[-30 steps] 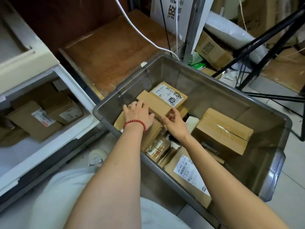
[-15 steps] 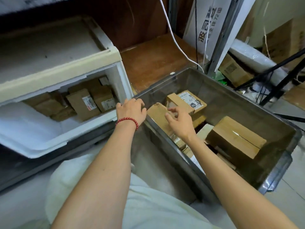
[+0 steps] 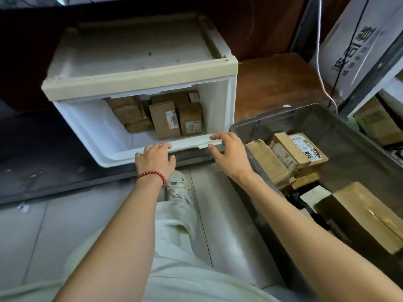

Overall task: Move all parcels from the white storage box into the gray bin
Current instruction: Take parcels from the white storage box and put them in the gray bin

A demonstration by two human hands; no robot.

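Note:
The white storage box [image 3: 139, 68] stands on the floor at the upper left, its front flap [image 3: 91, 127] folded down. Several brown cardboard parcels [image 3: 165, 118] lie packed at its back right. The gray bin [image 3: 353, 136] sits to the right and holds several parcels [image 3: 292, 153], some with white labels. My left hand [image 3: 156, 159], with a red bead bracelet, hovers at the box's front lip, fingers relaxed and empty. My right hand [image 3: 229, 152] is spread open just left of the bin's corner, holding nothing.
My white shoe [image 3: 178, 188] and pale trouser leg rest on the tiled floor between box and bin. A brown wooden board [image 3: 277, 81] lies behind the bin. A white cable [image 3: 320, 62] hangs down at the right. More cardboard boxes [image 3: 375, 123] sit beyond the bin.
Both hands have left the parcels in the gray bin and swung left to the front of the white storage box. The view has turned left with them.

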